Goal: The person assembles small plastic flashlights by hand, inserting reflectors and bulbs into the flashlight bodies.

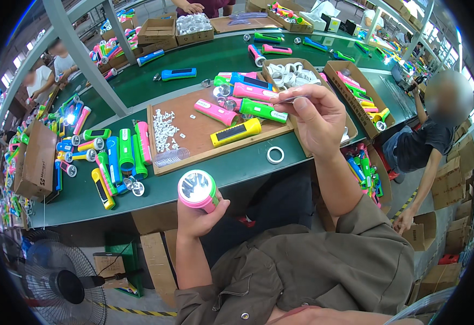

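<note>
My left hand [201,216] is wrapped round a pink and green flashlight [197,187], held upright with its shiny reflector facing up. Raised over the right side of the tray, my right hand [321,116] pinches a thin clear disc [288,99] between thumb and fingers. A stack of similar clear discs [173,157] lies at the near left corner of the wooden tray [220,158]. Small white parts [163,130] are heaped beside that stack. On the tray rest a pink flashlight [215,112] and a yellow flashlight [236,132]. One white ring [275,155] sits on the green bench near its front edge.
Several flashlights [126,149] stand crowded left of the tray. A carton of white rings [291,74] and a carton of flashlights [359,92] are at the right. A fan [66,284] stands low left. A co-worker [432,127] is at the right.
</note>
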Available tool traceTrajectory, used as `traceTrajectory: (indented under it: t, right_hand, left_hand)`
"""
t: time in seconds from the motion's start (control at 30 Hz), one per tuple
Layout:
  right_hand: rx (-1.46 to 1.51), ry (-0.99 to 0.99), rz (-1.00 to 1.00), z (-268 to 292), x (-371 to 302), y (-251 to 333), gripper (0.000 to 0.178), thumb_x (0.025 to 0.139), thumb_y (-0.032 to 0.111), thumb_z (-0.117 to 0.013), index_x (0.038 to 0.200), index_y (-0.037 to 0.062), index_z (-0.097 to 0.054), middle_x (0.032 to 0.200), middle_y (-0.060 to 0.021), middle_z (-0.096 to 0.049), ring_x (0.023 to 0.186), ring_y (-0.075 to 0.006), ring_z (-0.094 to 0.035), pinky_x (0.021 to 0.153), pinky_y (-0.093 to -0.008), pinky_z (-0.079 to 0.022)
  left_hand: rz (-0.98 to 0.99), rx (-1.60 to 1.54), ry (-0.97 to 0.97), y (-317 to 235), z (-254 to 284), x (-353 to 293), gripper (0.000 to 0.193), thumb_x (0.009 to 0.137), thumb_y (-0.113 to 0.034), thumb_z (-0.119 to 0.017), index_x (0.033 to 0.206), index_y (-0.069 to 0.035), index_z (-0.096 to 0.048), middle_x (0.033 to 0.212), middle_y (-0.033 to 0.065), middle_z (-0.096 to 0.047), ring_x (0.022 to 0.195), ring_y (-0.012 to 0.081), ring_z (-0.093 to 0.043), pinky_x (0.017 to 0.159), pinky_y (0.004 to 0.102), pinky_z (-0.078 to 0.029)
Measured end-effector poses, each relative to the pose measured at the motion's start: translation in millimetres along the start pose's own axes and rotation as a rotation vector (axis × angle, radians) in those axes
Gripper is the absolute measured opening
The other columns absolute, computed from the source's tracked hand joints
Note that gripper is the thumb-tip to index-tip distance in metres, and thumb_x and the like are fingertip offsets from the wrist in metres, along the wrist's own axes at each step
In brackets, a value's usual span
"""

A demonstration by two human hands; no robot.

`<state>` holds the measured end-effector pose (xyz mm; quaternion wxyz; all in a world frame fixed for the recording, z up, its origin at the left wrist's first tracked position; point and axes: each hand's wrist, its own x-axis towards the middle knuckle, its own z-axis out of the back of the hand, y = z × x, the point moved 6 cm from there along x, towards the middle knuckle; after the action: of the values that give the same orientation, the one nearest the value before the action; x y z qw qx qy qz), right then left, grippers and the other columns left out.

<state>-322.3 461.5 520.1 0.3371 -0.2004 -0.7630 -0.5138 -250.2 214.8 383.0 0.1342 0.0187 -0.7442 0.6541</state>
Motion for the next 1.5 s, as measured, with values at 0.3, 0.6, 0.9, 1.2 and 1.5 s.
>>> traceTrajectory:
  t: [0.3,0.6,0.9,1.2,1.5]
  right_hand:
    - [-0.105,0.036,0.098,-3,0,11,0.016,0.094,-0.002,-0.059,0.109,-0.0086,-0.061,0.102,-0.0198,-0.068,0.097,-0.0241,-0.069,0.086,-0.0366,-0.060]
    - [-0.149,0.012,0.092,-3,-2,11,0.016,0.095,-0.001,-0.059,0.109,-0.0091,-0.060,0.103,-0.0189,-0.068,0.094,-0.0221,-0.070,0.085,-0.0344,-0.059]
    - [-0.161,0.003,0.054,7,1,9,0.015,0.096,0.001,-0.058,0.109,-0.0046,-0.062,0.103,-0.0132,-0.069,0.087,-0.0129,-0.064,0.078,-0.0252,-0.053]
    - [-0.439,0.098,0.086,-5,-16,-35,0.022,0.091,-0.002,-0.061,0.112,-0.0043,-0.057,0.115,-0.0197,-0.060,0.100,-0.0286,-0.064,0.093,-0.0421,-0.054]
    - [0.176,0.391,-0.323,-118,-44,-141,0.036,0.105,0.016,-0.034,0.126,-0.0093,-0.049,0.133,-0.0238,-0.054,0.121,-0.0287,-0.055,0.107,-0.0389,-0.042]
  left_hand:
    - [0.003,0.002,0.015,2,-2,1,0.034,0.073,0.002,-0.078,0.100,-0.002,-0.058,0.084,0.0031,-0.063,0.075,0.0105,-0.061,0.067,0.0265,-0.050]
    - [0.016,-0.004,0.029,5,-1,0,0.033,0.073,0.002,-0.078,0.100,-0.003,-0.058,0.084,0.0030,-0.063,0.076,0.0105,-0.061,0.067,0.0262,-0.050]
    - [0.007,0.017,0.039,4,-9,7,0.033,0.073,0.002,-0.078,0.099,-0.003,-0.058,0.083,0.0030,-0.063,0.075,0.0109,-0.060,0.067,0.0265,-0.049]
    - [-0.225,0.083,0.057,-20,-9,1,0.043,0.074,-0.018,-0.080,0.111,-0.004,-0.063,0.096,0.0104,-0.069,0.084,0.0202,-0.066,0.076,0.0335,-0.053]
    - [-0.356,0.485,-0.350,-53,13,-104,0.039,0.062,-0.014,-0.078,0.092,-0.003,-0.056,0.080,0.0142,-0.064,0.077,0.0339,-0.066,0.066,0.0409,-0.049]
